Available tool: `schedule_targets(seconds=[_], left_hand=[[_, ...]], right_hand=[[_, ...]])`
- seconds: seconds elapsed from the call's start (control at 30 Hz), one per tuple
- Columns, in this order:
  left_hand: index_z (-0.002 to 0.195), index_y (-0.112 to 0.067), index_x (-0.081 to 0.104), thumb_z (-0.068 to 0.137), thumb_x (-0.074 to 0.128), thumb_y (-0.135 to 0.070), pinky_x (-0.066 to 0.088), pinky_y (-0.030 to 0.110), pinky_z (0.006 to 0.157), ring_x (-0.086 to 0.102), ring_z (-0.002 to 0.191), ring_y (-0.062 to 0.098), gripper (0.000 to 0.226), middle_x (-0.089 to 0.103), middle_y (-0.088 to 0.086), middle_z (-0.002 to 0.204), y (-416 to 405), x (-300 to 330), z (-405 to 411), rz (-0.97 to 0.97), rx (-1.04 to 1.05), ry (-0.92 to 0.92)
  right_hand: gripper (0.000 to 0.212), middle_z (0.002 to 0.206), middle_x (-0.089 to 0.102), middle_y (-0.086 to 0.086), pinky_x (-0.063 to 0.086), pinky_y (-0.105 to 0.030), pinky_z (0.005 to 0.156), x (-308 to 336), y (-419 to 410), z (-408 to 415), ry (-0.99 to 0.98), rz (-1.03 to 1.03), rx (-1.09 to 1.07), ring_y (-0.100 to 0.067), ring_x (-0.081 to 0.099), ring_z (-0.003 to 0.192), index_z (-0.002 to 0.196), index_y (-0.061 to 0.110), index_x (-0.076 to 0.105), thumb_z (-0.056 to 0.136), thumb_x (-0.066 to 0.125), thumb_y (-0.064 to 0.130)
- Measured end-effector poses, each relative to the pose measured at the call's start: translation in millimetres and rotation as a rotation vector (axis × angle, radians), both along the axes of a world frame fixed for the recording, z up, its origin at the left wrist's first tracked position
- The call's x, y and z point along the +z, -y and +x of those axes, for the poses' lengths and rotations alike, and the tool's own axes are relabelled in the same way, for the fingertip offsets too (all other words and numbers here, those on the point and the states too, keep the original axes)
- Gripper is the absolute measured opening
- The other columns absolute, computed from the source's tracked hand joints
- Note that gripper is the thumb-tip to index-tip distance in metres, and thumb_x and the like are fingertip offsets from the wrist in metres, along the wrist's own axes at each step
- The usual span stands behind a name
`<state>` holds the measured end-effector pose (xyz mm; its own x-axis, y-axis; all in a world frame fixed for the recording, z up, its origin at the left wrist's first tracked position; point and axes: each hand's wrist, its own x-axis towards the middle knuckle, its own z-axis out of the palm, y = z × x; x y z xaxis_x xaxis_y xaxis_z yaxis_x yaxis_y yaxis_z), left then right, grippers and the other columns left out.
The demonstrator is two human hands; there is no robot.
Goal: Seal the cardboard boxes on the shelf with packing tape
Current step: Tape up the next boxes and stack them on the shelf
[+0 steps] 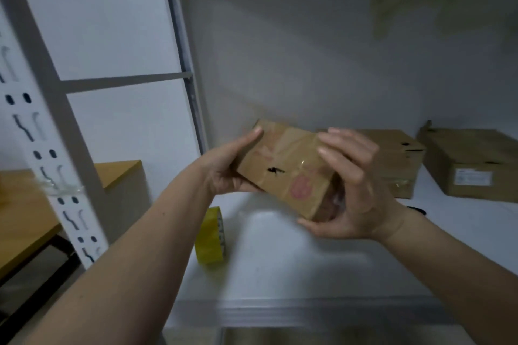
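Small cardboard box held tilted above the white shelf, at the centre of the view. Left hand at 9 o'clock of the box, palm under its lower left side, fingers straight and together along the left edge. Right hand at 3 o'clock, fingers curled over the top face, thumb under the lower right corner. Clear glossy tape apparently across the top face, with a small raised crease near the right fingers; black slot and faint red stamp on the same face. Seam coverage at both ends impossible to tell.

Roll of yellow packing tape standing on edge on the shelf at 7 o'clock of the box, well below it, touched by neither hand. 2 more boxes on the shelf: middle box at 3 o'clock, just behind the right hand, and far box at the right edge, bearing a white label. Tape on these 2 unclear from here. Shelf post with punched holes at 9 o'clock of the view; wooden table beyond it.

Stage, as judged: 1 box seemingly taped and under inspection or smoothing, tape roll set down. Remaining, as judged: held box back onto the shelf, then checking and sealing of the other 2.
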<state>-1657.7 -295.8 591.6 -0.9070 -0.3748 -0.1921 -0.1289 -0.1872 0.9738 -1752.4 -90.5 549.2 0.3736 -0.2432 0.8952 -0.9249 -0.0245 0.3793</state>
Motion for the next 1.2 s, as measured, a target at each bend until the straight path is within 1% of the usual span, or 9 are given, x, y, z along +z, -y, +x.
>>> schedule_targets(seconds=[0.2,0.3,0.43,0.67,0.77,0.9,1.0,1.1,1.2], left_hand=[[0.103,-0.007,0.067,0.087,0.071,-0.016,0.06,0.047,0.08,0.073,0.082,0.022,0.019,0.076,0.01,0.086,-57.8,-26.9,0.2,0.292,0.183,-0.311],[0.117,-0.003,0.066,0.089,0.07,-0.02,0.053,0.047,0.096,0.069,0.098,0.025,0.032,0.075,0.011,0.096,-88.1,-41.8,-7.3,0.398,0.269,-0.374],[0.1,-0.012,0.07,0.09,0.062,-0.05,0.061,0.04,0.062,0.073,0.074,0.023,0.04,0.075,0.007,0.085,-124.2,-58.7,-2.7,0.413,0.108,-0.222],[0.122,-0.015,0.064,0.082,0.074,-0.034,0.06,0.038,0.068,0.072,0.085,0.022,0.046,0.075,0.006,0.096,-139.5,-73.2,-2.6,0.387,0.06,-0.215],[0.133,-0.02,0.056,0.068,0.083,-0.036,0.06,0.039,0.067,0.069,0.1,0.023,0.072,0.072,0.005,0.112,-131.1,-78.3,-6.5,0.291,0.17,-0.22],[0.134,-0.023,0.055,0.061,0.086,-0.041,0.056,0.048,0.091,0.065,0.113,0.026,0.082,0.071,0.005,0.12,-120.9,-84.3,-7.9,0.243,0.179,-0.257],[0.138,-0.023,0.05,0.061,0.088,-0.04,0.056,0.045,0.09,0.068,0.11,0.023,0.087,0.071,0.002,0.119,-120.9,-88.2,-8.7,0.22,0.216,-0.307],[0.14,-0.026,0.042,0.065,0.088,-0.037,0.055,0.044,0.092,0.068,0.107,0.02,0.089,0.069,-0.001,0.12,-124.9,-91.7,-10.0,0.232,0.386,-0.363],[0.147,-0.026,0.03,0.069,0.088,-0.032,0.053,0.037,0.097,0.064,0.112,0.014,0.098,0.061,-0.003,0.131,-131.0,-89.5,-9.8,0.152,0.561,-0.469]], right_hand=[[0.05,0.131,0.034,-0.026,0.047,-0.036,0.079,-5.7,-21.2,19.5,0.691,-0.211,0.295,-0.029,0.045,0.118,0.133,-0.002,0.032,0.087,0.039,0.015],[0.047,0.13,0.035,-0.028,0.046,-0.029,0.074,-12.2,-25.3,28.9,0.738,-0.187,0.341,-0.027,0.049,0.115,0.134,0.001,0.031,0.087,0.036,0.007],[0.049,0.131,0.035,-0.021,0.048,-0.035,0.071,-25.7,-29.2,35.9,0.792,-0.114,0.38,-0.028,0.051,0.115,0.134,0.011,0.036,0.086,0.035,0.006],[0.054,0.122,0.045,-0.01,0.051,-0.032,0.081,-31.6,-42.0,44.1,0.994,-0.058,0.491,-0.03,0.053,0.114,0.128,0.006,0.034,0.077,0.032,-0.013],[0.049,0.117,0.047,-0.014,0.047,-0.033,0.099,-31.6,-54.1,36.9,0.914,-0.2,0.255,-0.018,0.049,0.115,0.116,0.0,0.048,0.073,0.035,-0.019],[0.017,0.112,0.051,-0.01,0.037,-0.011,0.088,-41.8,-64.8,31.6,0.719,0.05,-0.068,-0.014,0.043,0.109,0.083,0.0,0.066,0.079,0.051,-0.005],[0.019,0.112,0.055,-0.011,0.033,-0.016,0.092,-50.4,-62.4,38.6,0.646,0.202,-0.25,-0.019,0.041,0.111,0.083,0.008,0.07,0.083,0.056,0.019],[0.019,0.097,0.053,-0.007,0.042,-0.032,0.073,-45.6,-58.8,48.9,0.597,0.192,-0.423,-0.021,0.042,0.096,0.088,0.012,0.073,0.083,0.061,0.025],[0.019,0.077,0.049,0.006,0.044,-0.032,0.066,-32.1,-54.6,63.1,0.843,0.322,-0.419,-0.015,0.046,0.083,0.1,0.016,0.073,0.087,0.062,0.025]])
